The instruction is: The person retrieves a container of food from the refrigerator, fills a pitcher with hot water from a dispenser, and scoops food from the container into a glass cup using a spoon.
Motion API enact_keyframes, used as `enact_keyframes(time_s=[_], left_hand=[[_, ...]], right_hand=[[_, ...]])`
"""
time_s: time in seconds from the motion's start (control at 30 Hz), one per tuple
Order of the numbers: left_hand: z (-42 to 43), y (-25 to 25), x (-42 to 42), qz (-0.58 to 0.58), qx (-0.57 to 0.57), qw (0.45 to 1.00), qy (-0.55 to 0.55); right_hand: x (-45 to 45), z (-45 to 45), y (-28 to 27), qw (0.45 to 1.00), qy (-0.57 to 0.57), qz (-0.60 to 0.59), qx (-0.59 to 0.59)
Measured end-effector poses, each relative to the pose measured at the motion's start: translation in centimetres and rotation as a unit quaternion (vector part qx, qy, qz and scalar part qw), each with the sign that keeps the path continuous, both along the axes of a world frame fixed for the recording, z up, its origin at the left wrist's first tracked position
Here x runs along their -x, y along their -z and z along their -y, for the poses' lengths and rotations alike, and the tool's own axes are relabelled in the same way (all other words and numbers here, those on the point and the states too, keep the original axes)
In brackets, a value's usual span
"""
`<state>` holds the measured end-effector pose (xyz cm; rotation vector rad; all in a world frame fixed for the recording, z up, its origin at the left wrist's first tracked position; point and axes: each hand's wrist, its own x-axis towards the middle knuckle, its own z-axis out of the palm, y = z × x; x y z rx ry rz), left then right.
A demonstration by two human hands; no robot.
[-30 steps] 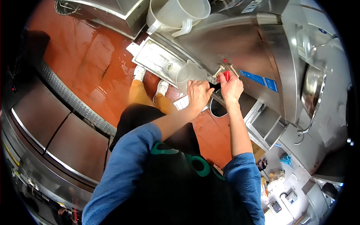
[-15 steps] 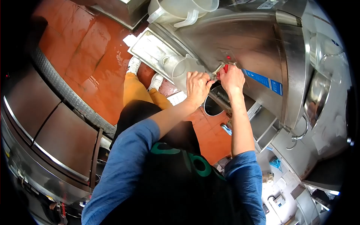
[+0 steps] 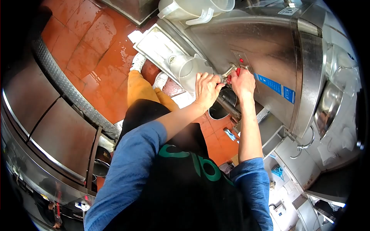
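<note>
A metal tap (image 3: 230, 70) with a red handle (image 3: 237, 71) sticks out from the front of a large stainless steel machine. My right hand (image 3: 243, 84) is closed around the red handle. Beside it, my left hand (image 3: 206, 90) has its fingers curled, with thumb and fingertips pinched at the outer end of the tap. The exact grip is partly hidden. Just behind my left hand stands a translucent plastic jug (image 3: 185, 70), on a metal drip tray (image 3: 158, 43). Below my hands is a dark round bucket (image 3: 218, 111).
Another, larger plastic jug (image 3: 185, 10) stands at the top. A red light (image 3: 241, 60) and a blue label (image 3: 274, 87) mark the steel machine (image 3: 266, 50). A sink faucet (image 3: 306, 144) is at the right. Steel counters (image 3: 63, 138) line the left, over wet-looking red floor tiles (image 3: 90, 57).
The view has shifted slightly, so the surroundings sit a little differently in it. Both hands stay at the tap, with only a small change in the fingers' pose.
</note>
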<state>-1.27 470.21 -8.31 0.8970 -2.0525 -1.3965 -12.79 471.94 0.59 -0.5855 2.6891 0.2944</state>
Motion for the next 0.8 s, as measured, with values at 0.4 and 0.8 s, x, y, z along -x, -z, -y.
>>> enact_keyframes(time_s=[0.4,0.8], left_hand=[[2.5,-5.5,-3.5,-0.014,-0.144,0.989,-0.032],[7.2,-5.4,-1.4,-0.039,-0.146,0.983,0.103]], right_hand=[[-1.2,-2.3,1.3,0.997,0.016,-0.036,0.066],[-2.3,-3.5,1.8,0.978,0.052,-0.041,0.196]])
